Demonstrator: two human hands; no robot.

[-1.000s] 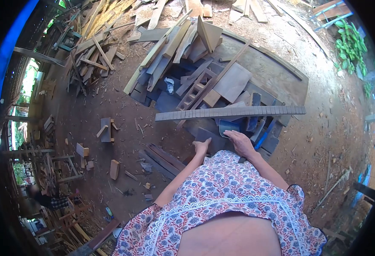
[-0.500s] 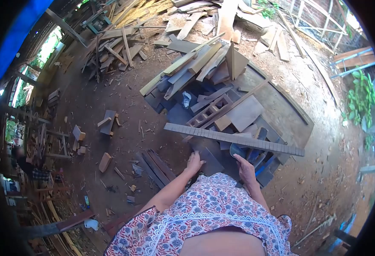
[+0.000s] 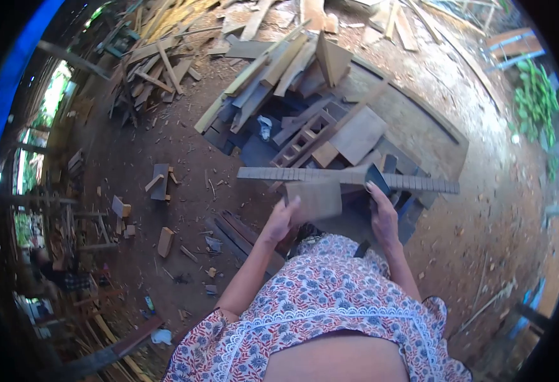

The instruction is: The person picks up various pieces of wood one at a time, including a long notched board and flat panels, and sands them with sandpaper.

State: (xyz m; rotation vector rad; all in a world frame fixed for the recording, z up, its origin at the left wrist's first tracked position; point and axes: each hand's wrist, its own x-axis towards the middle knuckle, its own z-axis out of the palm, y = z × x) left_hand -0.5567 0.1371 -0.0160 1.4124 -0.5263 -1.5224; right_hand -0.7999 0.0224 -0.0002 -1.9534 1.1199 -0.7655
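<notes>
My left hand [image 3: 281, 220] grips the near-left edge of a small rectangular wooden board [image 3: 316, 198], thumb on top. The board is raised over the work area and slightly blurred. In my right hand [image 3: 383, 213] is a dark, thin, curved piece [image 3: 376, 178], pinched at its lower edge; its kind I cannot make out. Just beyond both hands runs a long narrow wooden strip with evenly spaced cross marks [image 3: 260, 174]. Behind it are a wooden frame with square openings [image 3: 305, 137] and a flat board [image 3: 358, 135].
Lumber lengths [image 3: 279, 70] are stacked beyond the bench, beside a large panel [image 3: 413, 121]. A scrap wood pile [image 3: 158, 79] stands at the back left. Wood blocks [image 3: 165, 242] and dark planks [image 3: 235, 232] lie on the ground to my left. Another person [image 3: 60, 270] is at far left.
My left hand has lifted the wooden board up from the low surface. My right hand has risen with the dark curved piece, now overlapping the marked strip. The view has shifted.
</notes>
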